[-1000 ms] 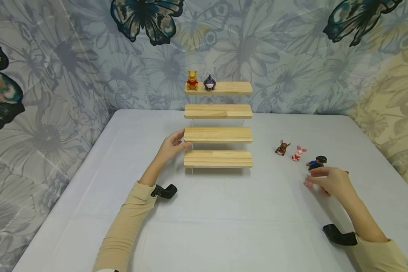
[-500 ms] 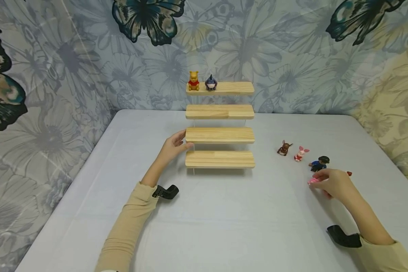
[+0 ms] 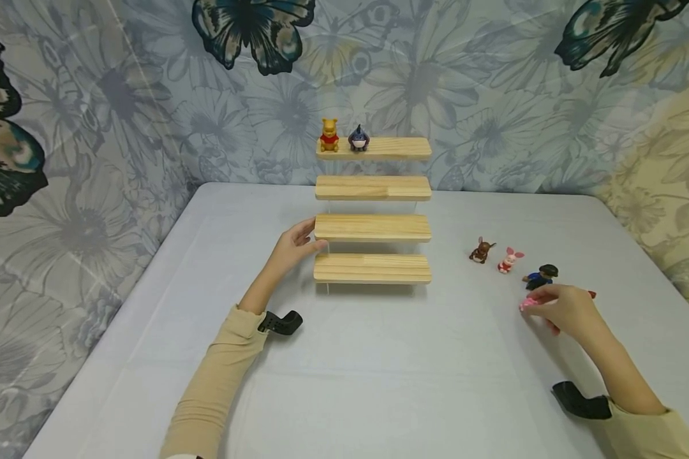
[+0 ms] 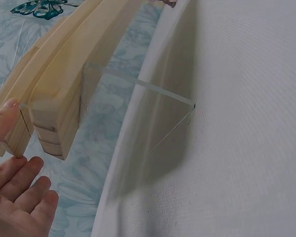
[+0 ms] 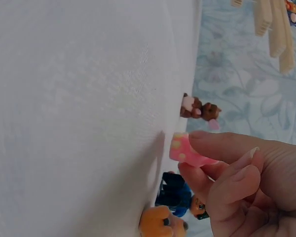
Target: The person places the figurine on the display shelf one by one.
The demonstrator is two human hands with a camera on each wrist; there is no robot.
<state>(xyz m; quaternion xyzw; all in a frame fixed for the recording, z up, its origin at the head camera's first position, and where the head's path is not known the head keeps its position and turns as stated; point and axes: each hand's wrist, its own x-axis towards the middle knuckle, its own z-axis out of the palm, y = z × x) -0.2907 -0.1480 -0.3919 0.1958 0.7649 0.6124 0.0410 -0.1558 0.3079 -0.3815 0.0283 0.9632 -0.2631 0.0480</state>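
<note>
A tiered display stand [image 3: 373,228] has several pale wooden shelves on clear supports. My left hand [image 3: 291,247] holds the left end of a lower shelf; in the left wrist view the thumb [image 4: 4,123] lies against the wood and a fingertip meets its lower corner. At the right, my right hand [image 3: 565,311] pinches a small pink figurine [image 5: 185,150] with yellow spots between thumb and fingers, close over the white cloth. The fingers hide part of it. On the top shelf stand a yellow bear figurine [image 3: 329,135] in red and a blue-grey donkey figurine [image 3: 358,138].
A brown figurine with long ears [image 3: 481,250], a pink piglet figurine [image 3: 510,260] and a blue-clad figurine with a dark cap [image 3: 542,276] stand in a slanting row. An orange figurine [image 5: 158,223] shows beside the right hand. Patterned fabric [image 3: 465,95] hangs behind the table.
The right thumb and fingers have closed on the pink figurine, which was on the cloth beneath them. The left hand keeps its hold on the shelf. The head view has shifted slightly.
</note>
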